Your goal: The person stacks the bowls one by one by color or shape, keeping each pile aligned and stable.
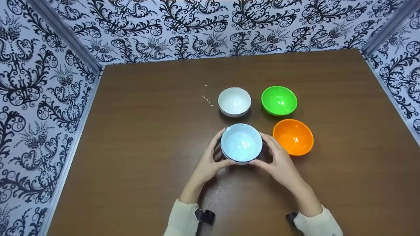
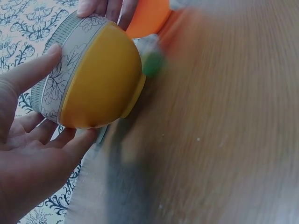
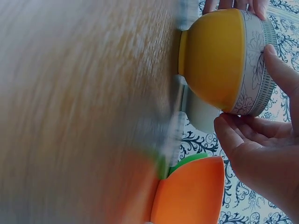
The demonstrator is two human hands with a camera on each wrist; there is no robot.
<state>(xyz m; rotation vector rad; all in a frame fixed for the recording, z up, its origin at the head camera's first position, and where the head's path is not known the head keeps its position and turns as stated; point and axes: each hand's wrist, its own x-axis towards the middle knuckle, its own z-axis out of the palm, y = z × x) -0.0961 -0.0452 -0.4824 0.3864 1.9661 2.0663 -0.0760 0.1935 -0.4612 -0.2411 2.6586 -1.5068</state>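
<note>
Stacking appeared partly complete: left hand [image 1: 208, 164] and right hand [image 1: 279, 163] gripped the yellow bowl [image 2: 103, 74] between the fingers [image 3: 233, 138], blue bowl [image 1: 241, 142] apparently nested inside, with white bowl [image 1: 234, 101] at 12 o'clock, green bowl [image 1: 279, 100] at 1 and orange bowl [image 1: 293, 137] at 3 standing unstacked.

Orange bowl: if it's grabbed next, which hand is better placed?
Right, likely. In the head view the right hand is right beside the orange bowl; the left hand is across the yellow bowl. Both hands grip that one, so the right must be freed first.
</note>
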